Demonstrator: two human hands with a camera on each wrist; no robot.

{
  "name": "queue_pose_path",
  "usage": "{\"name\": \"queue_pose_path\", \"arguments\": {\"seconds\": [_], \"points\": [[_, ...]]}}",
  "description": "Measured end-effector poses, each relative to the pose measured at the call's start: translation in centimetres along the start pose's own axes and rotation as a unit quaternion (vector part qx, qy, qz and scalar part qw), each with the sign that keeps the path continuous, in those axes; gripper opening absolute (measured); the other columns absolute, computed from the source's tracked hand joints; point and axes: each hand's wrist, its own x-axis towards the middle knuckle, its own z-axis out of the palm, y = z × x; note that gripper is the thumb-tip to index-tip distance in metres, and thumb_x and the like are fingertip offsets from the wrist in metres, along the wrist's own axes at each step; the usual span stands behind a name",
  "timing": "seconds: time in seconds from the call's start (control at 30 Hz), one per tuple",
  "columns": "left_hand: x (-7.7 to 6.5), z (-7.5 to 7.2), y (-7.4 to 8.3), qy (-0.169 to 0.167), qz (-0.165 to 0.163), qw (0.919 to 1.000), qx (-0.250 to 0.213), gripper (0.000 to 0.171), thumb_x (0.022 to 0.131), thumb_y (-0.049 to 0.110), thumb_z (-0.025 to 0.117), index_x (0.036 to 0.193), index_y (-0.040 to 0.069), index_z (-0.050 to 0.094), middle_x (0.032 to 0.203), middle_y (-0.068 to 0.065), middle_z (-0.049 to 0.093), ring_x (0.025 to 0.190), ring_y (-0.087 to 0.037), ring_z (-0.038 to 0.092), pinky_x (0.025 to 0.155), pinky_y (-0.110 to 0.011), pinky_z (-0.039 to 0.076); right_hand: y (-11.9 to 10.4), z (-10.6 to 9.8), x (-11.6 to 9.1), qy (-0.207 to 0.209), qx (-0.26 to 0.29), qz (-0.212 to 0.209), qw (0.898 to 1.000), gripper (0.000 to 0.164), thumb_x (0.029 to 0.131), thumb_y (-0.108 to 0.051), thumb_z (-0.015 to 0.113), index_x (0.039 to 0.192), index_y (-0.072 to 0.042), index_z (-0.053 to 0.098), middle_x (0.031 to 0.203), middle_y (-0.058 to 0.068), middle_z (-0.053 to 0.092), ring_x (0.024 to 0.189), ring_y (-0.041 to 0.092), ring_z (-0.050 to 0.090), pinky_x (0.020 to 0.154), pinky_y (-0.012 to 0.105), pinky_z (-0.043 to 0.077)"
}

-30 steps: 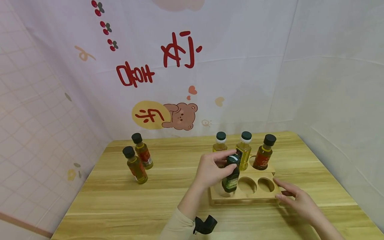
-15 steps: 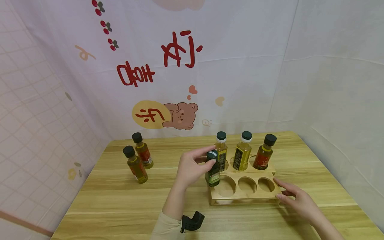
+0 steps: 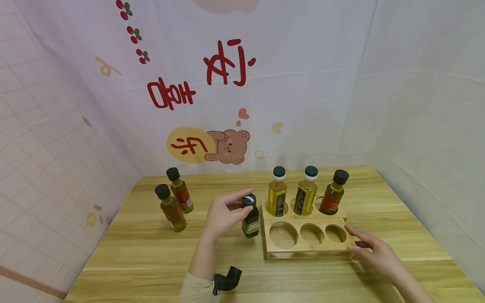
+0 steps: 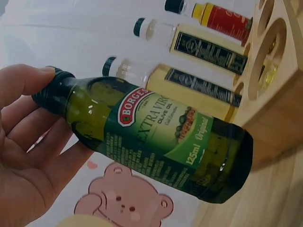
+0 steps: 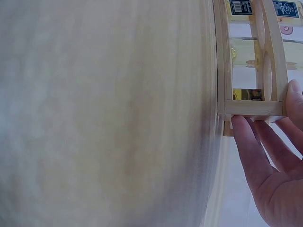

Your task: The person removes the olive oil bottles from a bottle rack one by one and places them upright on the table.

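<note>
A small dark green olive oil bottle (image 3: 250, 223) stands close to upright, just left of the two-tier wooden rack (image 3: 299, 247). My left hand (image 3: 221, 215) pinches its cap between thumb and fingers; whether its base touches the table I cannot tell. In the left wrist view, its Borges label (image 4: 158, 130) faces the camera. My right hand (image 3: 379, 254) holds the rack's right end, thumb at the front corner and fingers along the side. The rack's rear row bears two clear bottles of yellow oil (image 3: 276, 195) and a red-labelled bottle (image 3: 331, 200). Its front row shows three bare round holes.
Two red-labelled oil bottles (image 3: 173, 214) with black caps stand together on the left of the wooden table (image 3: 132, 269). Behind the table hangs a printed cloth (image 3: 310, 84). A black mount (image 3: 227, 280) sits at my left wrist.
My left hand has lifted the dark green bottle out from over the rack's front left hole and moved it left, past the rack's left end. My right hand stays on the rack.
</note>
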Motion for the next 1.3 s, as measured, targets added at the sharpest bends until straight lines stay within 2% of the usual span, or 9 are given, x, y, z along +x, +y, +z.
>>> {"name": "queue_pose_path", "arguments": {"seconds": [0.1, 0.23, 0.43, 0.6, 0.93, 1.17, 1.3], "points": [[-0.4, -1.0, -0.6, -0.005, -0.013, 0.9999, 0.006, 0.039, 0.085, 0.003, 0.077, 0.122, 0.013, 0.073, 0.118, -0.002, 0.070, 0.098, -0.016, 0.069, 0.087, -0.037, 0.056, 0.0, 0.0, 0.0, 0.002, -0.005, 0.000, 1.000, 0.059, 0.093, -0.019, 0.070, 0.145, 0.000, 0.048, 0.142, 0.027, 0.047, 0.097, 0.000, 0.057, 0.072, 0.025, 0.055], [-1.1, -2.5, -1.3, -0.007, -0.018, 0.9998, 0.007, 0.039, 0.085, 0.003, 0.077, 0.123, 0.010, 0.072, 0.117, -0.006, 0.071, 0.098, -0.018, 0.069, 0.085, -0.033, 0.056, 0.1, 0.0, 0.0, 0.003, -0.010, -0.001, 1.000, 0.059, 0.093, -0.019, 0.071, 0.145, 0.000, 0.048, 0.142, 0.027, 0.047, 0.097, 0.000, 0.057, 0.072, 0.025, 0.055], [-2.2, -4.8, -2.3, -0.005, -0.037, 0.9993, 0.004, 0.038, 0.086, 0.005, 0.076, 0.124, 0.010, 0.071, 0.114, -0.008, 0.072, 0.098, -0.022, 0.069, 0.085, -0.036, 0.056, 0.0, 0.0, 0.0, 0.000, -0.004, -0.002, 1.000, 0.059, 0.093, -0.019, 0.070, 0.145, 0.001, 0.048, 0.142, 0.028, 0.047, 0.097, -0.001, 0.056, 0.072, 0.025, 0.055], [-3.1, -6.7, -3.3, -0.001, -0.046, 0.9988, 0.019, 0.038, 0.087, 0.008, 0.077, 0.125, 0.010, 0.071, 0.113, -0.008, 0.072, 0.100, -0.022, 0.069, 0.085, -0.034, 0.056, -0.1, -0.1, 0.0, 0.002, -0.012, 0.002, 1.000, 0.060, 0.093, -0.020, 0.070, 0.145, 0.000, 0.048, 0.142, 0.027, 0.048, 0.097, -0.001, 0.056, 0.072, 0.025, 0.054], [-5.0, -9.9, -4.5, 0.006, -0.049, 0.9985, 0.023, 0.038, 0.087, 0.006, 0.076, 0.124, 0.006, 0.070, 0.115, -0.011, 0.071, 0.099, -0.015, 0.068, 0.080, -0.027, 0.057, 0.1, -0.1, 0.0, -0.002, -0.015, 0.010, 1.000, 0.060, 0.094, -0.021, 0.070, 0.146, -0.001, 0.047, 0.143, 0.027, 0.047, 0.099, 0.002, 0.056, 0.075, 0.024, 0.053], [-6.0, -11.7, -5.0, 0.007, -0.026, 0.9996, 0.011, 0.037, 0.087, -0.002, 0.073, 0.124, -0.001, 0.068, 0.115, -0.015, 0.070, 0.099, -0.013, 0.067, 0.079, -0.026, 0.056, 0.3, 0.1, 0.0, 0.004, -0.022, 0.005, 1.000, 0.060, 0.093, -0.024, 0.070, 0.145, -0.003, 0.049, 0.142, 0.028, 0.048, 0.101, 0.010, 0.059, 0.075, 0.024, 0.054], [-6.7, -12.9, -5.2, 0.012, -0.043, 0.9990, 0.007, 0.038, 0.088, -0.002, 0.072, 0.126, -0.003, 0.066, 0.117, -0.013, 0.070, 0.101, -0.013, 0.068, 0.081, -0.025, 0.055, 0.3, 0.0, 0.0, 0.003, -0.021, 0.001, 1.000, 0.061, 0.093, -0.026, 0.070, 0.145, -0.003, 0.049, 0.142, 0.027, 0.048, 0.101, 0.013, 0.060, 0.075, 0.024, 0.054]]}}
